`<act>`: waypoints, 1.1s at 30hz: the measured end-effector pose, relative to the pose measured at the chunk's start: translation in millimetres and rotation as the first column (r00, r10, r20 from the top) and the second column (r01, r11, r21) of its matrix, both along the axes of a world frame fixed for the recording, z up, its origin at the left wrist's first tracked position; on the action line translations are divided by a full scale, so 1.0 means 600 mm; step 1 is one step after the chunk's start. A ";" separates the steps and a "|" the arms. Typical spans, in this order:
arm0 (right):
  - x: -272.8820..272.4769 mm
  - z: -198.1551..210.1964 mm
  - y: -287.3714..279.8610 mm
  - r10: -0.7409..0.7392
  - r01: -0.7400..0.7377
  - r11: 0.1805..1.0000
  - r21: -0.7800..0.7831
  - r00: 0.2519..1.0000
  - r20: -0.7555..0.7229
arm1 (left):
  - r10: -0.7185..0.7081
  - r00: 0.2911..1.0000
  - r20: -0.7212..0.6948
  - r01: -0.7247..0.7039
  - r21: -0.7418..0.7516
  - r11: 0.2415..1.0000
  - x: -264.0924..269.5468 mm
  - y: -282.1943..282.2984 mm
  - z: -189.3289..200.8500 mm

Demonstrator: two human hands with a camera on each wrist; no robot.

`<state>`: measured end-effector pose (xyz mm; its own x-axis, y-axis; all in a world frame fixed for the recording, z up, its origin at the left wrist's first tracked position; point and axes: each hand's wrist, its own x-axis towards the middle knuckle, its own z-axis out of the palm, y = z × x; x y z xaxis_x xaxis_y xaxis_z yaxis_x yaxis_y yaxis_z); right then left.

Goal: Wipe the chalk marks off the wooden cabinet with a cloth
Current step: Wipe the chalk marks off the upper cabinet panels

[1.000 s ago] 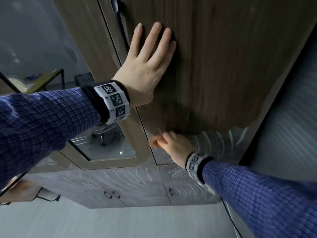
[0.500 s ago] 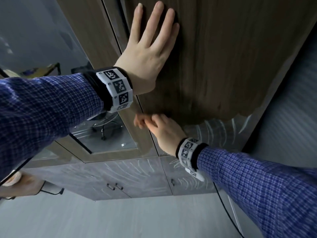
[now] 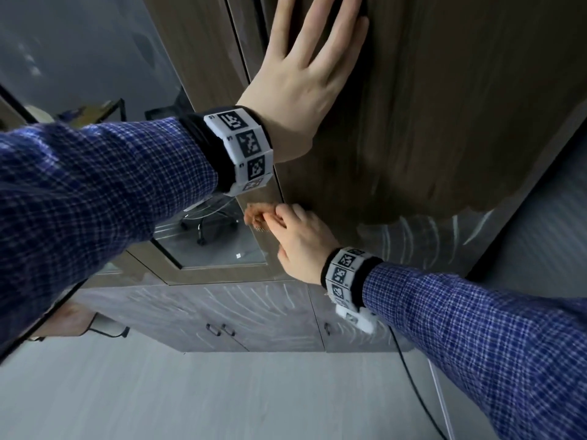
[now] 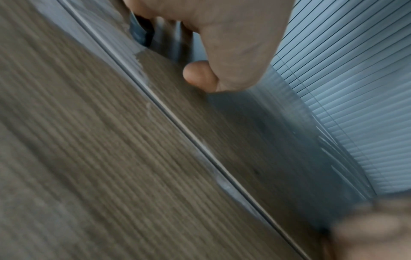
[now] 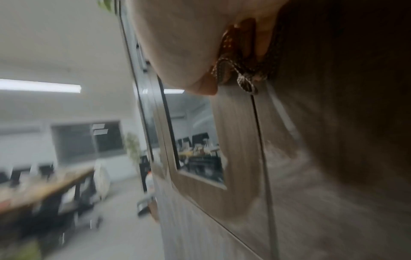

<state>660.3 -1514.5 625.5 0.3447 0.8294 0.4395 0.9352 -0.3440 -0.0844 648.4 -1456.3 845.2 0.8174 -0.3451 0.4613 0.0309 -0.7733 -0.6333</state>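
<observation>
The wooden cabinet (image 3: 444,106) fills the head view, its upper door dark and free of chalk. White chalk marks (image 3: 422,236) streak the door's bottom right and the lower doors (image 3: 241,306). My left hand (image 3: 305,68) presses flat on the upper door, fingers straight. My right hand (image 3: 286,230) grips an orange patterned cloth (image 3: 255,215) against the door edge beside the glass pane (image 3: 209,242). In the right wrist view the cloth (image 5: 235,58) is bunched under my fingers. The left wrist view shows my left fingers (image 4: 200,75) on the wood grain.
Two small handles (image 3: 219,329) sit on the lower doors. A black cable (image 3: 413,385) runs down the right side over the grey floor (image 3: 222,401). Window blinds (image 4: 347,88) hang beside the cabinet. A long desk (image 5: 44,191) and chairs stand behind.
My right hand has wiped leftward and upward with the cloth, reaching the door edge by the glass pane. My left hand has slid higher up the door.
</observation>
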 end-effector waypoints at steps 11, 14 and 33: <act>0.067 -0.171 -0.191 -0.171 0.130 0.794 -0.594 0.985 -0.014 | -0.053 0.999 -0.003 0.053 -0.036 0.998 0.004 0.006 -0.009; 0.095 -0.120 -0.234 -0.195 0.176 0.873 -0.455 0.981 0.004 | -0.069 0.998 0.010 0.069 -0.060 0.996 0.001 -0.002 -0.003; 0.122 -0.103 -0.302 -0.287 0.172 0.853 -0.493 0.943 -0.167 | 0.038 0.999 0.031 -0.035 -0.068 0.997 0.009 -0.011 -0.024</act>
